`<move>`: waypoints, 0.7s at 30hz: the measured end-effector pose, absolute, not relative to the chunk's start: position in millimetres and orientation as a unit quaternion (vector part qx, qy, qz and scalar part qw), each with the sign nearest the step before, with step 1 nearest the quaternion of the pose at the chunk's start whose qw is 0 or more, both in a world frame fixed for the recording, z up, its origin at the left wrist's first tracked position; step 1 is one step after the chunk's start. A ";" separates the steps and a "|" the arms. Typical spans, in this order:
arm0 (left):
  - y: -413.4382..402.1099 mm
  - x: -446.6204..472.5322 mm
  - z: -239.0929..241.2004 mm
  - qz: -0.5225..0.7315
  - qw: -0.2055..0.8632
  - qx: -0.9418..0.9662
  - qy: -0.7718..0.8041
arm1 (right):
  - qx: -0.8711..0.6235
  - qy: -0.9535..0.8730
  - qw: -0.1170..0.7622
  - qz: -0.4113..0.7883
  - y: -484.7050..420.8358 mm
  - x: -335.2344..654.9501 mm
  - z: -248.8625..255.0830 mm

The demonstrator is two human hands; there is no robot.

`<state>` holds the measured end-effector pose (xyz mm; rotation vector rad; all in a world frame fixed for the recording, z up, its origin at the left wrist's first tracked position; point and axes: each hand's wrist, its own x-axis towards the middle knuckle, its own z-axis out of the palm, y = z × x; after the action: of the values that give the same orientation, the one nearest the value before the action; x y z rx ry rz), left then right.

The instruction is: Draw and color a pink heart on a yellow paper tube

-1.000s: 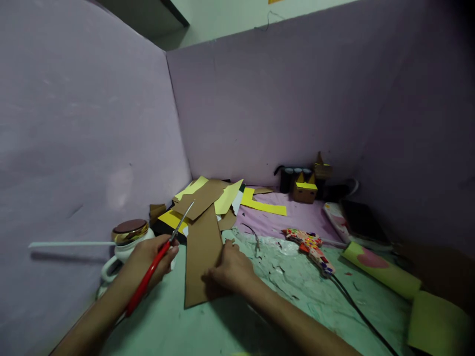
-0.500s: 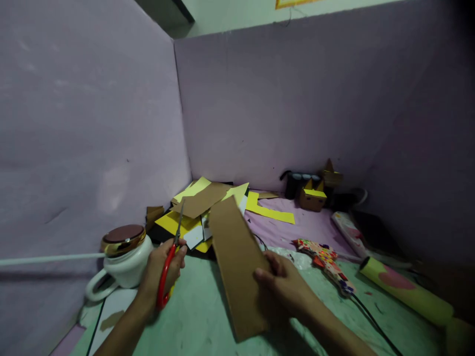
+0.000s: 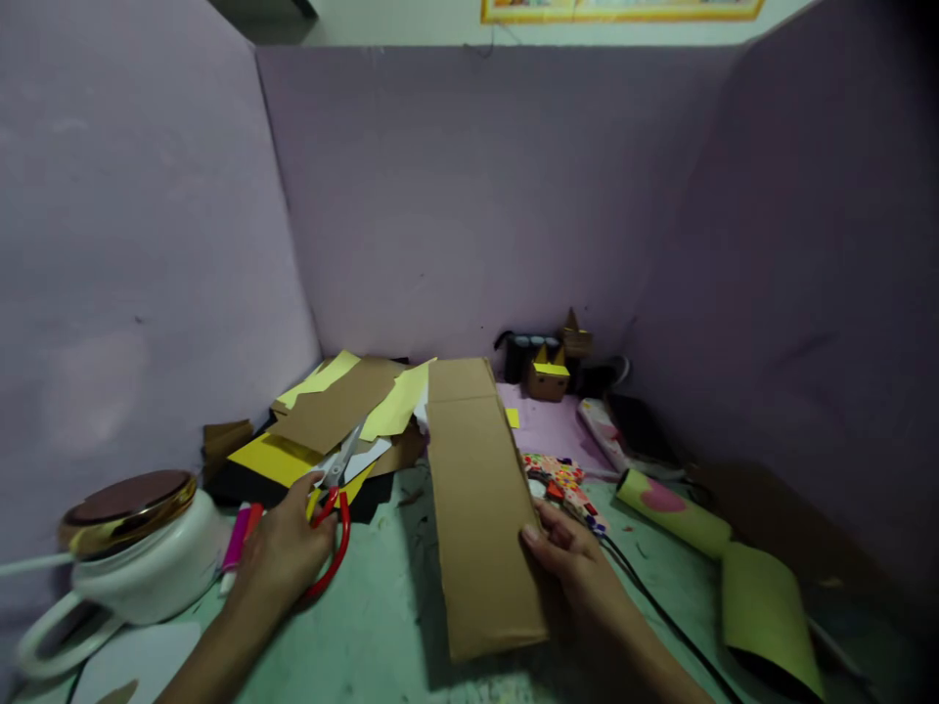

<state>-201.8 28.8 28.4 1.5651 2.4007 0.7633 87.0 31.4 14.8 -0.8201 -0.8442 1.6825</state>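
Note:
My right hand [image 3: 576,565] grips the right edge of a long brown cardboard strip [image 3: 476,499], holding it lifted above the green table top [image 3: 381,626]. My left hand [image 3: 283,552] is closed around the red handles of a pair of scissors [image 3: 334,508]; the blades point up and to the right, over a heap of yellow and brown card scraps [image 3: 330,416].
A white mug with a gold-rimmed lid [image 3: 128,552] stands at the left, a pink marker [image 3: 236,543] beside it. A patterned glue gun [image 3: 561,481] with a black cord lies right of the strip. Rolled green paper [image 3: 671,513] and small cardboard boxes [image 3: 549,376] sit near the purple walls.
The cardboard strip was lifted off the table and swung upright in front of me. My left hand with the scissors dropped lower toward the table. My view shifted to the right.

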 end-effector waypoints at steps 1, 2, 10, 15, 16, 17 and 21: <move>30.6 -201.5 29.6 0.223 0.078 0.527 0.816 | -0.341 -0.347 0.519 0.703 32.2 87.6 14.6; 31.7 -201.0 31.0 0.191 0.069 0.529 0.824 | -0.344 -0.346 0.519 0.702 32.6 88.0 14.7; 25.4 -193.7 35.5 0.094 0.004 0.544 0.834 | -0.328 -0.382 0.496 0.708 27.3 83.8 16.8; 23.6 -188.5 34.0 0.079 -0.026 0.548 0.832 | -0.323 -0.377 0.498 0.711 28.0 83.0 10.8; 22.8 -187.8 34.0 0.076 -0.034 0.546 0.834 | -0.322 -0.372 0.500 0.713 28.1 83.0 10.7; 21.5 -187.2 33.7 0.076 -0.050 0.545 0.833 | -0.320 -0.367 0.503 0.714 27.8 82.9 11.4; 10.4 -181.0 25.4 0.223 -0.237 0.628 0.706 | -0.320 -0.367 0.509 0.710 25.0 82.4 18.2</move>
<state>-181.0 10.4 25.4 2.3423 2.6327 0.8321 82.4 25.0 18.2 -0.7707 -0.8838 1.7107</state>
